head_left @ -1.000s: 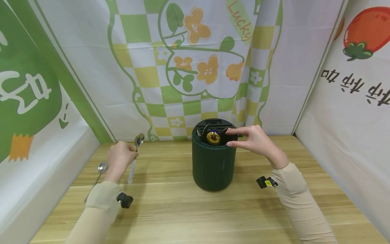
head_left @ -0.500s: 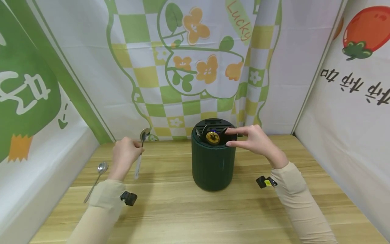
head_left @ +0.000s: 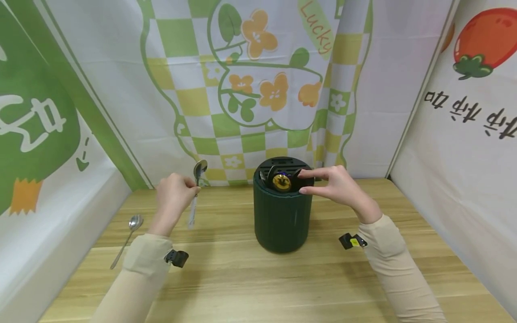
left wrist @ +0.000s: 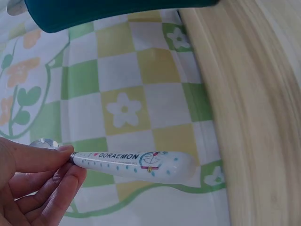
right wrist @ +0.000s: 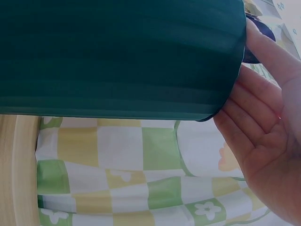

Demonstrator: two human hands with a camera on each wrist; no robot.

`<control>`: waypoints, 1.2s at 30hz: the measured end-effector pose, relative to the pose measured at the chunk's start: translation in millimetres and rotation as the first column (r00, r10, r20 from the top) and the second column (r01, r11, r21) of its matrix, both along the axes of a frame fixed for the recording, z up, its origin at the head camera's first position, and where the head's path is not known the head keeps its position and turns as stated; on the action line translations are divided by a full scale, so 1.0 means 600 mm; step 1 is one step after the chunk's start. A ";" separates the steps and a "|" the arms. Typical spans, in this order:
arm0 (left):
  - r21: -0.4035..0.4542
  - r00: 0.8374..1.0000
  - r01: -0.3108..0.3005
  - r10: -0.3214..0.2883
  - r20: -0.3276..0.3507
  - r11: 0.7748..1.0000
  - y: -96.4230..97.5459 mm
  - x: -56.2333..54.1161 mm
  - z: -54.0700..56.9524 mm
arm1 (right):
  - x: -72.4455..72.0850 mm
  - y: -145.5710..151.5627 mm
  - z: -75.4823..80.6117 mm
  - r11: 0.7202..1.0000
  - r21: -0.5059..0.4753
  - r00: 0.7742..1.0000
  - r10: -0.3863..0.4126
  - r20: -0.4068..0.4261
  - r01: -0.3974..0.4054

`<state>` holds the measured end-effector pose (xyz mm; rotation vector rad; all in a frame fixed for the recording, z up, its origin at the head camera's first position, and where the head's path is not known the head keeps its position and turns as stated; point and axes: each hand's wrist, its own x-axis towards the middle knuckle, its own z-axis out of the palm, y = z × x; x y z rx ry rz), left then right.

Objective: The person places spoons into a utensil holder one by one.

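My left hand [head_left: 173,197] pinches a spoon [head_left: 193,206] near its neck, bowl up and handle hanging down, above the table left of the holder. In the left wrist view the spoon's white handle [left wrist: 136,165] shows a cartoon face, blue dots and printed letters. A dark green ribbed cutlery holder [head_left: 282,224] stands upright, with a gold round piece [head_left: 282,182] and dark utensils in its front opening. My right hand [head_left: 343,190] touches the holder's right rim, fingers and thumb extended; in the right wrist view some fingertips are hidden behind the holder [right wrist: 117,56].
Another metal spoon [head_left: 128,240] lies on the wooden table [head_left: 258,291] at the left. Slots mark the holder's back top. A checked, flowered curtain [head_left: 250,143] hangs behind the table, and printed cloth walls [head_left: 464,157] stand on both sides.
My left hand has moved right and slightly up with the pinched spoon, closer to the holder. The right hand and the holder stay put; the spoon on the table has not moved.
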<state>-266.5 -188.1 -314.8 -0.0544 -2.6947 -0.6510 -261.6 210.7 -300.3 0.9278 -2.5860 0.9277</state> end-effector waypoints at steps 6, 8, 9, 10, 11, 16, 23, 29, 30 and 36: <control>0.019 1.000 0.006 -0.006 -0.021 1.000 0.015 0.002 0.012 | 0.000 0.000 -0.001 1.000 -0.002 1.000 -0.002 0.000 0.002; 0.025 1.000 0.011 -0.010 -0.027 1.000 0.020 0.003 0.016 | 0.001 0.000 -0.001 1.000 -0.003 1.000 -0.002 -0.001 0.002; 0.030 0.999 0.013 -0.012 -0.032 0.999 0.023 0.003 0.018 | 0.001 0.000 0.000 1.000 -0.002 1.000 -0.003 -0.002 0.003; 0.032 0.999 0.016 -0.014 -0.038 0.999 0.025 0.004 0.019 | 0.001 0.000 0.000 1.000 -0.003 1.000 -0.003 -0.002 0.003; 0.036 0.999 0.020 -0.018 -0.043 0.999 0.027 0.005 0.021 | 0.000 0.000 -0.001 1.000 -0.003 1.000 -0.002 -0.002 0.002; 0.055 0.997 0.044 -0.040 -0.071 0.998 0.041 0.008 0.028 | 0.000 0.000 -0.003 1.000 -0.004 1.000 -0.007 0.005 0.007; 0.074 0.992 0.083 -0.075 -0.103 0.994 0.060 0.010 0.040 | -0.001 0.001 -0.003 1.000 -0.008 1.000 -0.004 -0.005 0.004; 0.085 0.985 0.105 -0.092 -0.149 0.991 0.076 0.013 0.050 | -0.002 0.000 -0.003 1.000 -0.009 1.000 -0.003 -0.007 0.003; 0.090 0.984 0.108 -0.093 -0.151 0.990 0.079 0.014 0.051 | -0.002 0.000 -0.003 1.000 -0.009 1.000 -0.004 -0.006 0.004; 0.115 0.977 0.139 -0.117 -0.177 0.984 0.097 0.018 0.061 | -0.002 0.000 -0.004 1.000 -0.013 1.000 -0.001 -0.004 0.001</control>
